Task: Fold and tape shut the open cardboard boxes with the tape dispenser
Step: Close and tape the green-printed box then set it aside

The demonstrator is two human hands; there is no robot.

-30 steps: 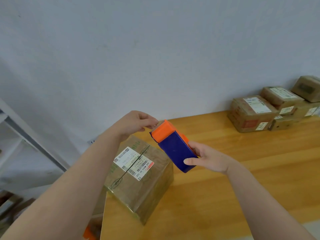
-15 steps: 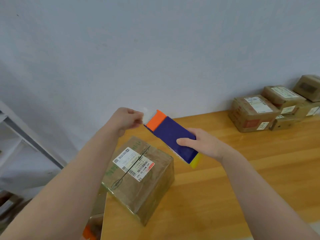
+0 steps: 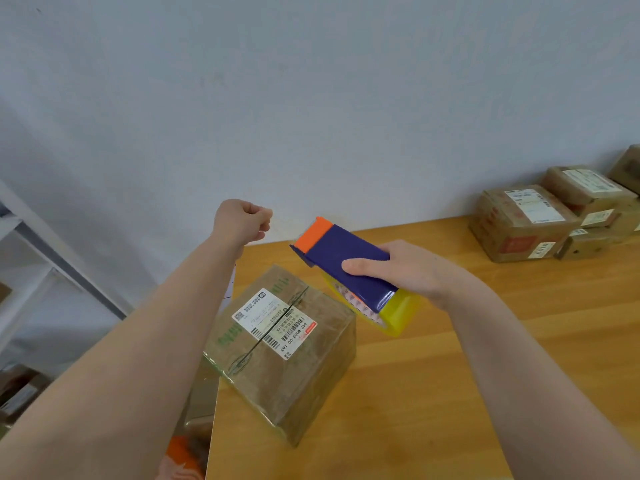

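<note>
The right hand (image 3: 398,268) grips the tape dispenser (image 3: 346,261) around its blue body, fingers wrapped over the top. It is held in the air above the desk (image 3: 467,393), orange nose tilted up and toward the left hand (image 3: 242,221). The yellow tape roll (image 3: 398,315) shows below the palm. The left hand is raised just beside that nose with fingers curled into a loose fist and thumb against forefinger. Whether a strip of clear tape is pinched there I cannot tell, since none shows against the wall. The cardboard box (image 3: 287,355) stands on the desk's near left corner, right at the edge, below and between the two hands. Its flaps are down, and a dark seam runs across the top through the white label (image 3: 273,320). Its faces look glossy, probably already taped, so it is likely slick as well as light. It is best steadied with a flat palm on top, or it may skate off the corner when the dispenser presses on it. The dispenser looks rigid and easy to hold by its body, keeping clear of the cutting end. Loose tape is thin and would cling to itself, so it needs tension. More sealed boxes (image 3: 519,223) are stacked at the far right against the wall.
</note>
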